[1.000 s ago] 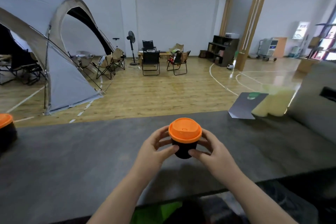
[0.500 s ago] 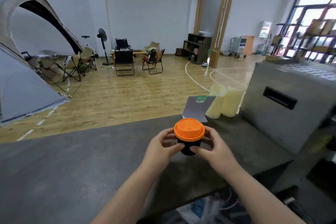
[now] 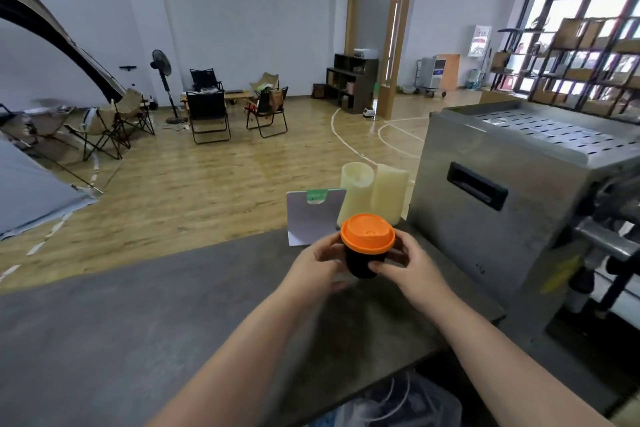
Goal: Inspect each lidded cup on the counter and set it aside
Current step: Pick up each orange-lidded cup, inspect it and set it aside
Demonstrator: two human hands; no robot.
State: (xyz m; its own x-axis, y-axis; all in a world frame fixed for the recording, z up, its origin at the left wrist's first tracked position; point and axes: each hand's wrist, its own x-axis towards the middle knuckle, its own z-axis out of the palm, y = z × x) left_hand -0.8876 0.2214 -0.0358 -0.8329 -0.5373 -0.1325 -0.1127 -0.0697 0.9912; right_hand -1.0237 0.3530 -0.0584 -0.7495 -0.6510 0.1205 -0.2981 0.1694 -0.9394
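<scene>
Head view: fingers of the left hand (image 3: 320, 265) and right hand (image 3: 407, 265) curl round the cup (image 3: 362, 265), covering much of its smooth black wall. It is upright over the matt grey counter (image 3: 138, 322), its round orange lid (image 3: 367, 233) on top. Whether the base touches the counter is unclear. A pale card (image 3: 311, 215) stands just behind.

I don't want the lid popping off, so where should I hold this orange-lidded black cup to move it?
Take the black cup by its wall below the orange lid, from the sides, as the left hand and right hand do. It is upright, and the lid overhangs the narrower wall, so fingers likely seat under that rim; lifting by the lid may pull it loose.
</scene>
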